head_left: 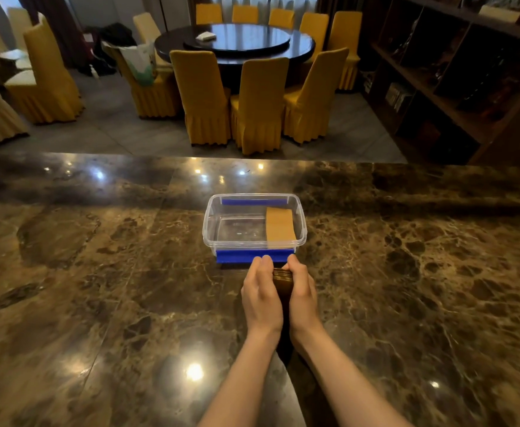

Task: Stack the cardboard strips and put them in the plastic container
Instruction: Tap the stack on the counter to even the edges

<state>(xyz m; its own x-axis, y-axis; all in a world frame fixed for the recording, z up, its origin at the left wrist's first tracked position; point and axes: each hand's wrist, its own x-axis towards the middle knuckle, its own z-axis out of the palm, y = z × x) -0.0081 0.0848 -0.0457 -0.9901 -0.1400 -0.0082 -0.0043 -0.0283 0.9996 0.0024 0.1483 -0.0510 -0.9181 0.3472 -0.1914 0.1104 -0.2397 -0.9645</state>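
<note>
A clear plastic container point(212, 224) with blue clips on its near and far sides stands on the marble counter. A tan stack of cardboard strips point(279, 224) lies flat inside it, against the right wall. Just in front of the container, my left hand point(261, 295) and my right hand point(301, 291) press from both sides on a second stack of cardboard strips point(282, 280). This stack looks dark in the shadow between my palms, and only its top edge shows. My fingertips almost touch the container's near blue clip.
The dark brown marble counter point(98, 272) stretches wide on both sides. Beyond its far edge stand a round dark dining table point(237, 41) ringed by yellow-covered chairs and a wooden shelf unit point(468, 72) at the right.
</note>
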